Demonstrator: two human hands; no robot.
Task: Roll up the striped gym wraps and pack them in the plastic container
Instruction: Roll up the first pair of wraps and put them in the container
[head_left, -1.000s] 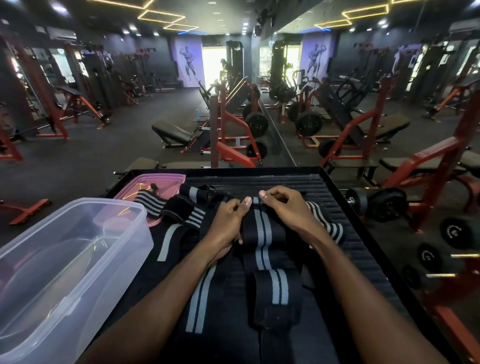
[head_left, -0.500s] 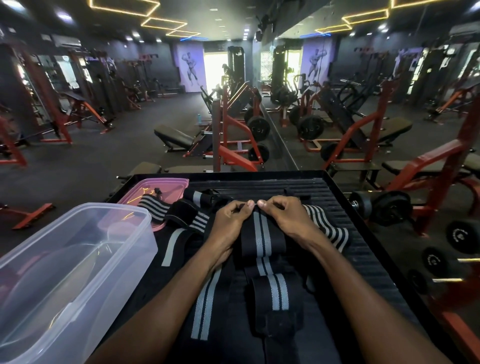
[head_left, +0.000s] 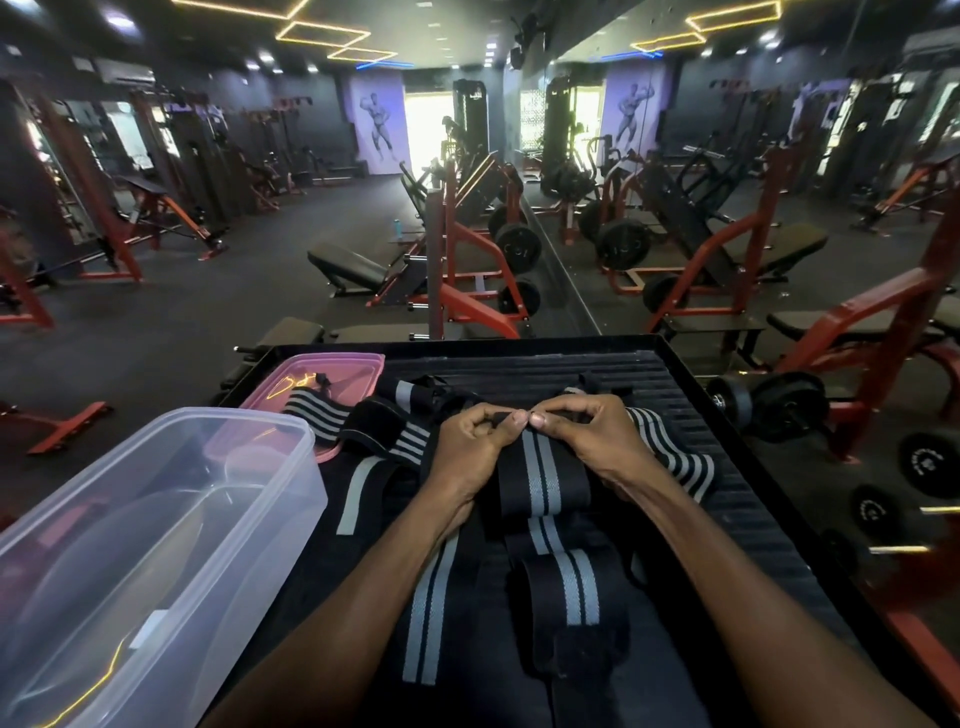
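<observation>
A black gym wrap with two grey stripes (head_left: 543, 478) lies stretched toward me on the black ribbed platform (head_left: 737, 499). My left hand (head_left: 475, 444) and my right hand (head_left: 584, 434) pinch its far end, thumbs touching, fingers curled over the fold. Several other striped wraps lie around: one at the left (head_left: 426, 608), one under my right wrist (head_left: 675, 462), a pile behind my left hand (head_left: 374, 423). The clear plastic container (head_left: 145, 545) stands open and holds nothing at the front left.
The pink lid (head_left: 322, 374) lies behind the container with a wrap end over it. Beyond the platform's far edge are red gym machines, benches and weight plates. A mirror wall runs along the right side. Dumbbells lie on the floor at right.
Both hands have curled tighter over the far end of the wrap, folding it toward me. The camera has tilted slightly.
</observation>
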